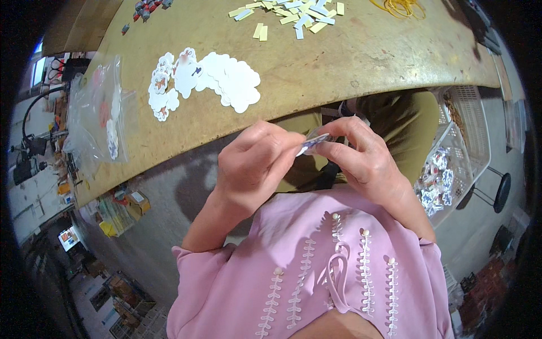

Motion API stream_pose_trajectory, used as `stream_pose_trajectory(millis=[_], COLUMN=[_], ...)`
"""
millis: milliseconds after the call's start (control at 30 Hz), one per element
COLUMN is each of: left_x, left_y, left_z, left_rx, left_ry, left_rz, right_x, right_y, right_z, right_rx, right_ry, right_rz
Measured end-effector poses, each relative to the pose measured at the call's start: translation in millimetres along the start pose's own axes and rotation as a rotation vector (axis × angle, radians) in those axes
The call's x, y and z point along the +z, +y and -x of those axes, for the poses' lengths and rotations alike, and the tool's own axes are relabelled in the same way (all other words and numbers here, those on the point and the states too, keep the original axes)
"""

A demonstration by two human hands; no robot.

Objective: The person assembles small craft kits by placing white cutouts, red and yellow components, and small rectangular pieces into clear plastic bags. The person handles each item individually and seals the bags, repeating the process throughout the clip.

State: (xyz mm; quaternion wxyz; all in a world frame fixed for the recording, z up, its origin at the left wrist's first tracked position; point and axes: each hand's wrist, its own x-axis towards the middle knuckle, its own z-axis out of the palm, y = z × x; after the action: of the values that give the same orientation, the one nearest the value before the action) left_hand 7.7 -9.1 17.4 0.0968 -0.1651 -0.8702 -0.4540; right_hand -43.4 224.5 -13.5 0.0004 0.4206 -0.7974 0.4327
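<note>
Over my lap, just off the near table edge, both hands meet around a small white-and-blue cutout (311,144) seen almost edge-on. My left hand (252,161) has its fingers closed, pinching the cutout's left side. From the other side my right hand (364,153) grips it between thumb and curled fingers. Something clear and shiny shows by the right fingertips; what it is cannot be made out. Beyond my hands, cloud-shaped white cutouts (237,85) lie overlapping on the table, beside others with printed figures (162,83).
A clear plastic bag (101,116) with printed pieces lies at the table's left. Yellow and white strips (302,14), yellow bands (402,7) and small red-grey pieces (148,8) sit at the far side. On the right stands a white plastic basket (475,138) beside printed cutouts (436,178).
</note>
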Motion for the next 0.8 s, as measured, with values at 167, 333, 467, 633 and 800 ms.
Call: stream_pose_trajectory(millis=[167,333,467,633,800], left_x=[-10.2,1.6,10.7,-0.1,-9.1], left_y=[14.8,14.5,-4.8,1.1,-1.7], left_z=[-12.0,-14.3,3.1,-3.0,-4.0], left_rx=[-0.102,-0.331,-0.140,-0.041,-0.120], left_ry=[-0.336,-0.175,-0.054,-0.209,-0.323], left_rz=[-0.123,0.099,0.075,-0.283,-0.239], right_x=[6.7,1.8,2.1,4.6,2.1], right_y=[-5.0,-4.1,-0.9,-0.2,-2.5], right_z=[2.7,3.6,3.5,3.4,2.5], right_rx=[-0.050,0.067,0.076,0.027,0.042], right_ry=[-0.076,0.011,0.039,-0.008,0.005], right_rz=[-0.023,-0.140,-0.150,-0.097,-0.103])
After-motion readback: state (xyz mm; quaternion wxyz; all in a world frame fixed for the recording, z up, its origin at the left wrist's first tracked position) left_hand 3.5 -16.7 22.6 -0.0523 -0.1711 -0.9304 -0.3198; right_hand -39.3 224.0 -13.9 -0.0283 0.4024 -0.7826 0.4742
